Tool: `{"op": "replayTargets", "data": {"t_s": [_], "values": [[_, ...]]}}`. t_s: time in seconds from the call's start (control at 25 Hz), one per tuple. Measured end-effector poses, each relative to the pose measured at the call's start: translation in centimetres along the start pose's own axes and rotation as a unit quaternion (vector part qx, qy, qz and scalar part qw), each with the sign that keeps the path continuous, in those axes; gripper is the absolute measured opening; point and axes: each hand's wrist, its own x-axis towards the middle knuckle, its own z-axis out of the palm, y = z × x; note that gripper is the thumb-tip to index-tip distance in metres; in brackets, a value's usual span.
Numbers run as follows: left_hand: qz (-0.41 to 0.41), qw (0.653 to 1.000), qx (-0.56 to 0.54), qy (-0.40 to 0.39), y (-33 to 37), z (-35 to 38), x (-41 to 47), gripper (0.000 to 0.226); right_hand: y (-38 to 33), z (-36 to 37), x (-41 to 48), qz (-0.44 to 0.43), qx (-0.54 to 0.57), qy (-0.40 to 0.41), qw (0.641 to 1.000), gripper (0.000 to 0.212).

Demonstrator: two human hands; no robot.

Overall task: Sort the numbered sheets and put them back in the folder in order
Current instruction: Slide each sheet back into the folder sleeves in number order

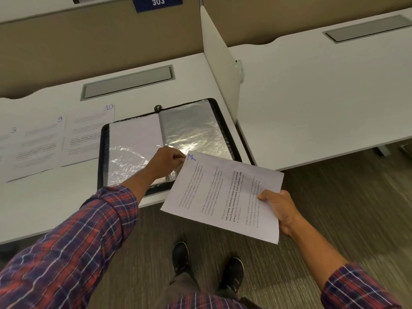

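Currently, white printed sheet marked 7 (223, 197) held over the desk edge, right hand (278, 208) gripping its lower corner, thumb on top, left hand (168, 162) pinching a clear plastic sleeve (176, 172) of the open black folder (103, 152) on the white desk (66, 197), sheet 8 (9, 143), sheet 9 (38, 148), sheet 10 (89, 134) lying left of it.

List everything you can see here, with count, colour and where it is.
desk: one, white, left half of view
neighbouring desk: one, white, right
divider: one, white, between the desks
cable hatches: two, grey, one per desk
sign 303: one, blue, top
folder: one, black with clear pockets, open on the desk
numbered sheets: three, white, marked 8, 9, 10, left of the folder
sheet 7: one, white, held past the desk's front edge
carpet: one, grey-brown, floor
shoes: two, black, bottom centre
shirt sleeves: two, red-blue plaid, forearms
left hand: one, fingers curled at sheet 7's corner, hold unclear
right hand: one, grips sheet 7's near end
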Motion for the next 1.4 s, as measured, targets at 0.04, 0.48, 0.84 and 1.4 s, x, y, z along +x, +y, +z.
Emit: {"op": "replayTargets", "data": {"t_s": [0.04,0.48,0.84,1.4], "values": [[-0.011,1.0,0.0,0.01,0.3,-0.1,0.0,0.009,0.1,0.0,-0.1,-0.001,-0.012,0.003,1.0,0.024],[0.026,0.993,0.085,0.074,1.6,1.6,-1.1,0.011,1.0,1.4,-2.5,-0.039,-0.003,0.068,0.997,0.018],[0.01,0.989,0.131,0.067,2.8,3.7,-1.0,0.015,3.1,4.9,-3.1,-0.085,0.047,0.114,0.989,0.027],[-0.07,0.986,0.13,0.072,1.4,5.5,-1.2,0.04,2.8,8.3,0.5,-0.438,-0.407,0.127,0.791,0.076]]}}
